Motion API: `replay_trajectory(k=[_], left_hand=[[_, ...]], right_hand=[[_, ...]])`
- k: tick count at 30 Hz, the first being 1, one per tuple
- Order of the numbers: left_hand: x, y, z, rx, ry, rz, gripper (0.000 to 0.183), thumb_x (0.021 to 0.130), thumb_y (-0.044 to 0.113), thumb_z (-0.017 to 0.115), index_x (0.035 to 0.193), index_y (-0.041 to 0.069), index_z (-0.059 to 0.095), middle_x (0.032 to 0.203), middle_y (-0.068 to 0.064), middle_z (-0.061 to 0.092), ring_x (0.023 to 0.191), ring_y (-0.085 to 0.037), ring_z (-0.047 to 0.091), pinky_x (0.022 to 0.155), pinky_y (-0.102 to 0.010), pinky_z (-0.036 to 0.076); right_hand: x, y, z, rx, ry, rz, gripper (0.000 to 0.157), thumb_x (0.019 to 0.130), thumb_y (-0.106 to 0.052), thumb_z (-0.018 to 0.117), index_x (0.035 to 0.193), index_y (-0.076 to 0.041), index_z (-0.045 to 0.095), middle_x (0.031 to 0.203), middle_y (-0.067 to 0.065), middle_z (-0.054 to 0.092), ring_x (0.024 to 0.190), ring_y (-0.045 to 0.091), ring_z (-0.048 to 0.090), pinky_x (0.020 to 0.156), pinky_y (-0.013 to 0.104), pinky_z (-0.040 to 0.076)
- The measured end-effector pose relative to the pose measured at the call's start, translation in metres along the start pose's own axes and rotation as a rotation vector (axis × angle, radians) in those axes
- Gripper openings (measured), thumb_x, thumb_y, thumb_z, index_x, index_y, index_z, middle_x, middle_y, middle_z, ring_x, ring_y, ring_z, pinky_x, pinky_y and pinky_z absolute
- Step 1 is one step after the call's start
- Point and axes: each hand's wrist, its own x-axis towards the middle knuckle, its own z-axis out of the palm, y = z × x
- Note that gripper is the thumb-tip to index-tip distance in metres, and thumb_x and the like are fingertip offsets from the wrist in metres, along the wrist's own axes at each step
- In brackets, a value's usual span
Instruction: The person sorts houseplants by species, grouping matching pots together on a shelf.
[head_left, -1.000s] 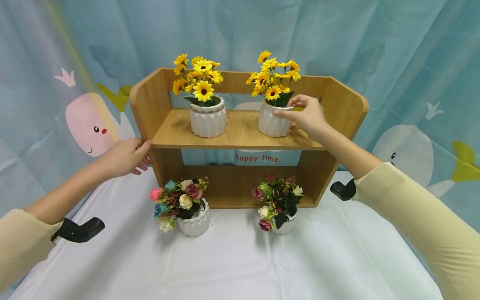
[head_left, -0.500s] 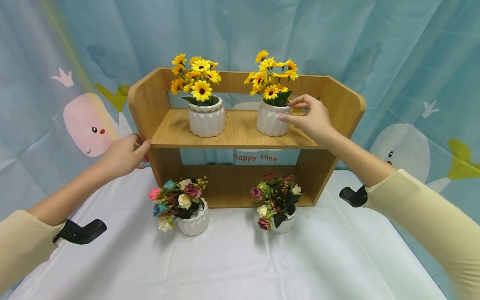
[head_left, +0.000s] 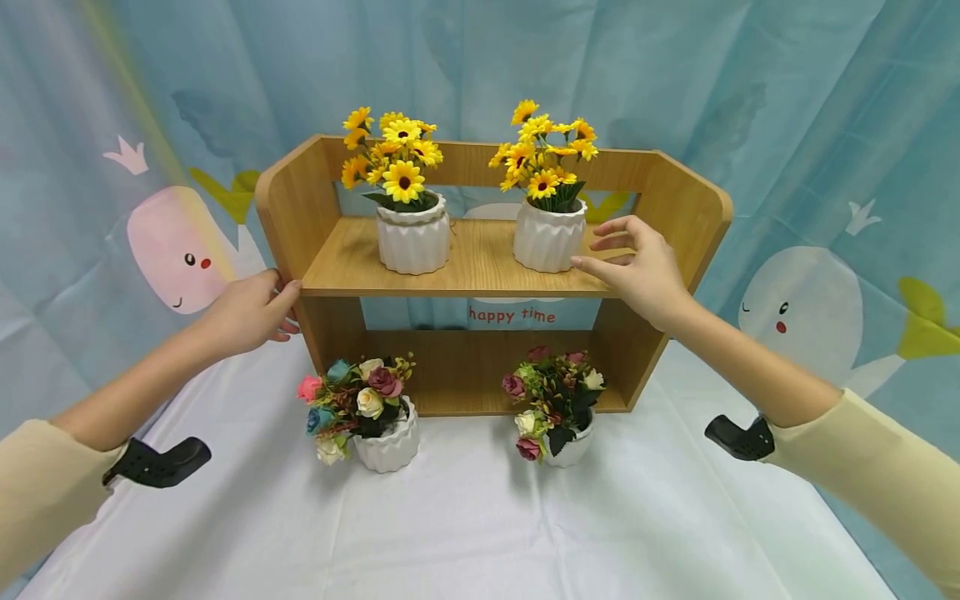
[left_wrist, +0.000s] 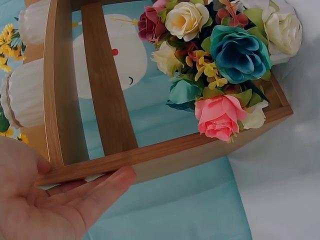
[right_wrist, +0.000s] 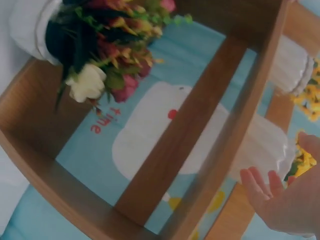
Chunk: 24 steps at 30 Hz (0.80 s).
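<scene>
We see the right hand (head_left: 648, 271) holding nothing, its fingers and thumb curved with a wide gap between them, just to the right of a white fluted ceramic pot (head_left: 549, 237). Whether the thumb tip touches the pot, we cannot tell. The pot stands upright on the upper board of a two-tier light-brown wooden shelf (head_left: 483, 260), towards its right end, and carries yellow artificial daisies (head_left: 543, 167).

Our left hand (head_left: 251, 315) grips the shelf's left side panel at the height of the upper board, thumb at the front edge and fingers along the outer face.

Between the hands, a matching white pot with twine round its neck (head_left: 414, 243) stands upright on the upper board, left of the first and well apart from it, with similar yellow blooms (head_left: 403, 179).

Below, in front of the lower board, we find two more white pots on a white cloth (head_left: 465, 533): the left one (head_left: 388, 443) bears pink, blue, cream and mauve roses (head_left: 369, 402), the right one (head_left: 573, 450) mauve and white roses (head_left: 529, 423). Behind everything hangs a light-blue curtain (head_left: 487, 67) printed with whales.
</scene>
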Motion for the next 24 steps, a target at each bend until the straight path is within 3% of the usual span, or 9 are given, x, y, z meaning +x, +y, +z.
replay_trajectory(k=[13,15,21,24], left_hand=[[-0.002,-0.001,0.001,0.021,0.012,0.010,0.049,0.115,0.027,0.032,0.121,-0.019,0.048,0.100,-0.035,0.071,0.075,-0.032,0.077,0.066,-0.041,0.065],[-0.002,-0.001,0.001,0.019,0.015,0.012,0.048,0.115,0.027,0.032,0.119,-0.018,0.049,0.097,-0.033,0.072,0.075,-0.031,0.077,0.066,-0.041,0.065],[-0.002,-0.002,0.001,0.009,0.014,0.022,0.045,0.115,0.026,0.032,0.118,-0.016,0.049,0.097,-0.032,0.072,0.078,-0.034,0.078,0.066,-0.040,0.066],[-0.002,-0.002,0.001,0.000,0.012,0.020,0.045,0.116,0.026,0.033,0.119,-0.016,0.049,0.099,-0.033,0.072,0.080,-0.035,0.078,0.065,-0.038,0.066]], right_hand=[[-0.029,0.027,0.015,0.034,0.040,-0.143,0.048,0.097,-0.013,0.078,0.135,0.006,0.056,0.126,0.026,0.068,0.111,0.042,0.071,0.079,0.006,0.052],[-0.033,0.031,0.017,0.031,0.049,-0.155,0.046,0.096,-0.010,0.079,0.133,0.006,0.057,0.122,0.026,0.070,0.107,0.038,0.073,0.078,0.006,0.052],[-0.047,0.043,0.020,-0.026,0.036,-0.141,0.039,0.097,-0.014,0.078,0.128,0.001,0.061,0.116,0.019,0.074,0.097,0.008,0.069,0.077,0.010,0.053],[-0.053,0.050,0.021,-0.028,0.017,-0.137,0.038,0.098,-0.014,0.077,0.128,0.001,0.060,0.116,0.019,0.074,0.098,0.014,0.071,0.078,0.011,0.054]])
